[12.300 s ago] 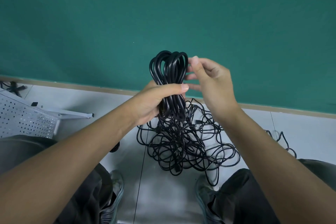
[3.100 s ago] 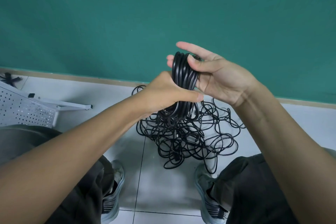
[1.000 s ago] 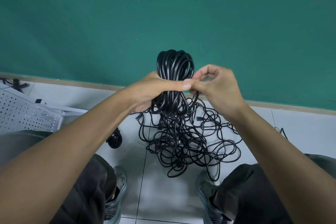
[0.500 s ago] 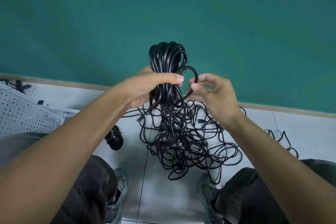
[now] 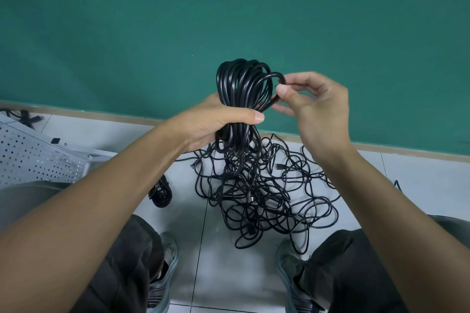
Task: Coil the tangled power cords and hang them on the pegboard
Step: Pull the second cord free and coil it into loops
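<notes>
Black cord fills the middle of the frame — a bundle of coiled loops stands upright in the left hand, whose fingers and thumb are wrapped round its waist. The right hand, just to the right of it, pinches a single outer loop between thumb and fingertips at the bundle's upper right edge, the other fingers loosely curled. Below the left hand the strands drop straight into a tangled heap of cords spread over the pale tiled floor, between the person's two shoes. A smaller coiled cord lies on the floor just left of the heap, partly hidden behind the left forearm. At the left edge of the frame a white pegboard lies tilted — more black cord shows beyond it, near the skirting. A green wall takes up the whole upper half, and dark trouser legs fill the lower corners.
</notes>
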The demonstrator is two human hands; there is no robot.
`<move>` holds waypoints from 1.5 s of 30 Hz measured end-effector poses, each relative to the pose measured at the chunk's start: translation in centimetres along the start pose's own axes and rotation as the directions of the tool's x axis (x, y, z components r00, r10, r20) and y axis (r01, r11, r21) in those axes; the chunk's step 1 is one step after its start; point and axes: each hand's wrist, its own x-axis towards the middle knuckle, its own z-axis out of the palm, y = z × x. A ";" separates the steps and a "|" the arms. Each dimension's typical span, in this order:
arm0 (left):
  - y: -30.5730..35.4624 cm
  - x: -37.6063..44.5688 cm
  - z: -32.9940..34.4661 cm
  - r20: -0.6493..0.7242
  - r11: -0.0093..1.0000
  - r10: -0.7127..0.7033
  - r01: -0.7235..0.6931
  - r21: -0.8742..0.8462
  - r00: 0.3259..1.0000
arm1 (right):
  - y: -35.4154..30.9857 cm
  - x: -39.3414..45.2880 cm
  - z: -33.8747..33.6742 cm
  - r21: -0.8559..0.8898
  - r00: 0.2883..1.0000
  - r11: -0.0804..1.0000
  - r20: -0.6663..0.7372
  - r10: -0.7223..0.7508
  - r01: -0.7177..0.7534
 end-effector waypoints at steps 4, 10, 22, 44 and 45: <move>0.3 -0.2 0.3 0.055 0.997 0.043 -0.046 0.055 0.998 | 0.1 0.4 -0.1 0.050 0.998 0.997 -0.006 0.055 -0.054; 0.4 -0.5 0.3 0.068 0.990 0.119 -0.123 0.064 0.991 | 0.3 0.4 0.1 0.091 0.994 0.991 0.065 0.091 -0.096; 0.4 -0.6 1.0 -0.003 0.989 0.002 -0.002 -0.150 1.000 | 0.8 -0.6 0.2 -0.185 0.970 0.979 0.206 0.128 -0.090; -0.4 1.5 -2.2 -0.611 0.978 0.096 -0.190 -0.091 0.785 | 1.0 -3.3 1.5 -0.212 0.782 0.960 0.561 0.272 -0.182; -0.5 1.5 -2.0 -0.579 0.982 0.120 -0.184 -0.053 0.807 | 0.8 -2.9 1.1 -0.190 0.805 0.967 0.539 0.248 -0.170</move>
